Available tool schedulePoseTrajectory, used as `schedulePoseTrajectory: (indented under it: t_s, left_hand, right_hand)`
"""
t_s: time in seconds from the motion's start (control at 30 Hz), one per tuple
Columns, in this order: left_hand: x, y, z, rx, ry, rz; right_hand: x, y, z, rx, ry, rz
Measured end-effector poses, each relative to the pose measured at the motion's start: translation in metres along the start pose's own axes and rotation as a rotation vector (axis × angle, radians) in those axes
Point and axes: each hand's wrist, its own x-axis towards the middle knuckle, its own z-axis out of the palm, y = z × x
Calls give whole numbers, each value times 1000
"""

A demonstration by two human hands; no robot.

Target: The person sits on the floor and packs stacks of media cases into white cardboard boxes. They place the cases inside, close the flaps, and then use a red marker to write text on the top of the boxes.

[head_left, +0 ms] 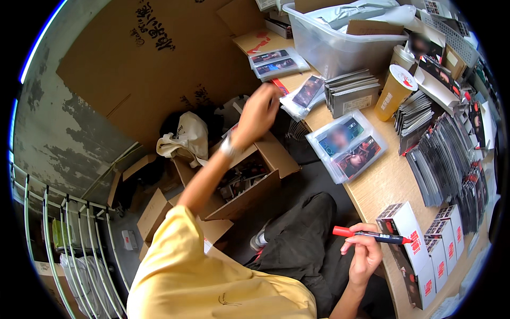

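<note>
My right hand [365, 259] is closed round a marker pen [378, 236] with a dark barrel and red at both ends. It sits just off the table's near edge, beside an upright white box with red print [406, 228]. My left hand [260, 109] is raised at the table's far left edge, next to a clear-sleeved pack of dark picture cards [308, 91]. Its fingers look bent but are blurred, so any grip is hard to make out. Between my hands, a clear sleeve with two picture cards [348, 146] lies at the edge.
The wooden table [390, 183] holds a translucent bin [345, 50], a yellow drink cup [394, 93], grey card sleeves [351, 93] and dark stacked packs [443, 157]. An open cardboard box [249, 199] stands on the floor at left, near a white rack [69, 228].
</note>
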Motion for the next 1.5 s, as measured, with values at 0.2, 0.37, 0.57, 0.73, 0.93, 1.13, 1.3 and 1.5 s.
schedulePoseTrajectory:
  t_s: [0.2, 0.37, 0.57, 0.73, 0.93, 1.13, 1.3, 1.5]
  left_hand:
    - [77, -122, 49, 687, 156, 144]
    - [79, -128, 50, 692, 64, 166]
    - [85, -113, 30, 618, 148, 15]
    - [96, -105, 3, 61, 478, -215]
    - [67, -27, -17, -939, 328, -526]
    - [30, -1, -18, -1139, 203, -449]
    - [24, 1, -13, -1144, 187, -446]
    - [48, -37, -6, -872, 333, -577]
  right_hand:
    - [-8, 4, 9, 9, -50, 45]
    - [-8, 5, 1, -10, -11, 67]
    - [-6, 4, 3, -17, -31, 65]
    - [-7, 3, 4, 8, -32, 75]
    - [-13, -3, 3, -17, -13, 70]
    - [-16, -3, 7, -15, -44, 68]
    - [-20, -5, 8, -15, -46, 45]
    - [-26, -3, 9, 38, -26, 16]
